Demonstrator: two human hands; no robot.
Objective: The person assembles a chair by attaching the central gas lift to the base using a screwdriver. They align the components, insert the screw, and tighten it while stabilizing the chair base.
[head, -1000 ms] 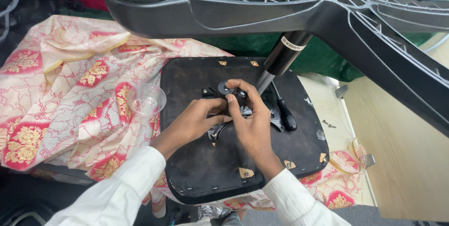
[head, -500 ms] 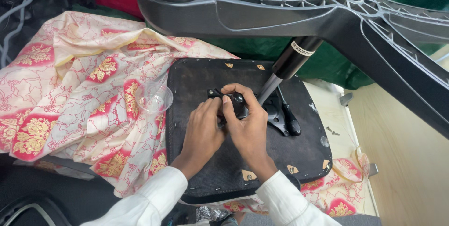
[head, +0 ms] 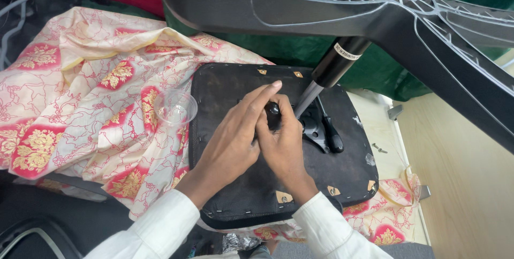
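Nearest the camera, two white sleeves come up onto the seat (head: 251, 194), which lies upside down so its black underside is reachable. Both hands meet at the middle of the seat: the left hand (head: 235, 141) is cupped over the right, fingers half stretched, and the right hand (head: 281, 144) is curled around a small black knob (head: 273, 110) on the mechanism (head: 316, 130). How tight that grip is can't be told. Just right of the hands a black lever (head: 331, 130) lies along the seat. Off the seat's left edge a clear cup (head: 175, 107) sits on the floral cloth (head: 80, 93), out of the way. From the seat's centre the gas post (head: 334, 66) slants up to the star base (head: 348, 7), which hangs over the far side and leaves little headroom there; the near edge is open.
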